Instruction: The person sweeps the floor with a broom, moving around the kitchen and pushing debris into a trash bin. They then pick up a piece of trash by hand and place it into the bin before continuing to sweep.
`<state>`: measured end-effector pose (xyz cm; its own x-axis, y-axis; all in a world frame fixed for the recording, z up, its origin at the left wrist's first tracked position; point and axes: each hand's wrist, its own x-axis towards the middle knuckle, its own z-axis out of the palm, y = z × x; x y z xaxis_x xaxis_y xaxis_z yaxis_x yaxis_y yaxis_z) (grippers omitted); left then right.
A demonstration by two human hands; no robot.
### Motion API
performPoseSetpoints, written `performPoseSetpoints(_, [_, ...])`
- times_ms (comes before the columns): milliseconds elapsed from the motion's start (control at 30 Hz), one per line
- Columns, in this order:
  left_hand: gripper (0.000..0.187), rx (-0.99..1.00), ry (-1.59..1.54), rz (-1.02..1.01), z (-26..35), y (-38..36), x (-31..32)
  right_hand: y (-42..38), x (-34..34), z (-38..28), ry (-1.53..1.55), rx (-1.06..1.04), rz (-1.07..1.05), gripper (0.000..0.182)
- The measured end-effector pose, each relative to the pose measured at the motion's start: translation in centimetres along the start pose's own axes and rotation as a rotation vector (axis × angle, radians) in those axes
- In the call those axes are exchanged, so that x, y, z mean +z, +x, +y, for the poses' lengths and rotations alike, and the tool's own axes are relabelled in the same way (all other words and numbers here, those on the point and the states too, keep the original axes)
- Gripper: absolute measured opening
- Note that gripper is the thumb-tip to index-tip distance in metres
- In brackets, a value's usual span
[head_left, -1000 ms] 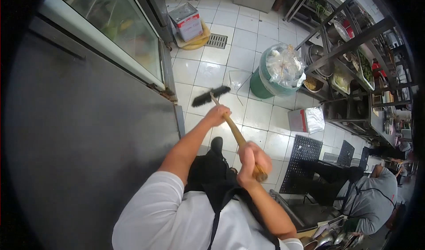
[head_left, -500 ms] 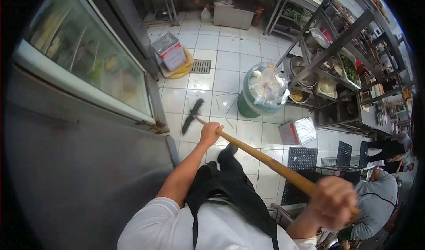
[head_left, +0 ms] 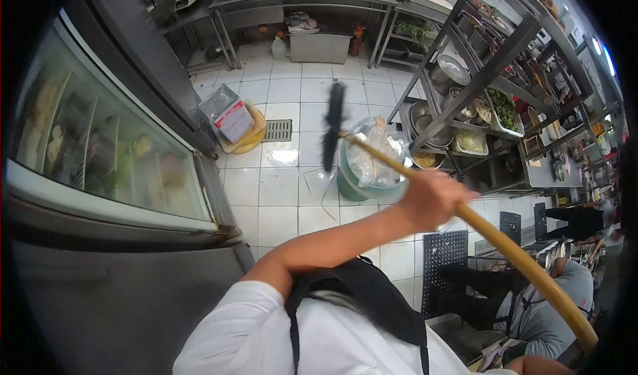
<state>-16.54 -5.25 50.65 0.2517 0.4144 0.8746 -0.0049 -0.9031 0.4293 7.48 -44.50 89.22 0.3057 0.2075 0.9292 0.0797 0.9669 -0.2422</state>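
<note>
My left hand [head_left: 435,199] is wrapped around the wooden handle of a broom [head_left: 522,265]. The broom's black bristle head [head_left: 334,126] is up at the near-left side of the green bin [head_left: 352,182], overlapping its rim in view, and looks slightly blurred. Clear plastic bags [head_left: 379,152] fill the bin. The handle runs down to the lower right. Only a bit of my right arm shows at the bottom edge, and that hand is out of the frame.
A glass-door fridge [head_left: 113,142] stands at left. A box [head_left: 232,119] sits on a yellow round object beside a floor drain [head_left: 278,130]. Metal shelving [head_left: 458,102] with food containers is at right. A co-worker in grey [head_left: 551,308] bends near a black mat [head_left: 442,262].
The broom head has risen from the floor tiles up beside the bin. My left hand has moved right with the handle, and my right hand has left the view. The camera view has shifted.
</note>
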Motion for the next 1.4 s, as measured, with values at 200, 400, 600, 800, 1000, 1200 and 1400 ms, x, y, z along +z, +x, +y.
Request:
performPoseSetpoints(200, [0.035,0.014,-0.301,0.026,4.5,8.5,6.6,-6.5,8.4,21.9,-0.258,0.330,-0.123,0.026])
performPoseSetpoints(400, [0.037,-0.023,-0.428,-0.023,2.4,7.4,9.6,-7.4,11.5,30.5,-0.368,0.447,-0.174,0.026])
performPoseSetpoints(600, [0.023,-0.090,-0.402,-0.177,-6.1,3.3,9.9,-3.2,13.0,27.5,-0.432,0.437,-0.158,0.027])
performPoseSetpoints(800, [0.021,-0.384,-0.275,-0.215,-18.7,-3.4,12.0,0.2,13.0,29.1,-0.474,0.473,-0.130,0.028])
performPoseSetpoints(1000, [0.032,-0.487,-0.322,-0.153,-23.2,-3.4,12.1,1.3,13.8,40.7,-0.437,0.299,0.002,0.051])
performPoseSetpoints(1200, [0.037,-0.588,-0.309,-0.062,-29.8,-6.5,14.1,-0.1,11.2,51.7,-0.360,0.498,-0.122,0.050])
performPoseSetpoints(1400, [0.039,-0.635,-0.230,-0.057,-35.5,-9.0,17.3,1.5,4.2,56.8,-0.348,0.558,-0.233,0.035])
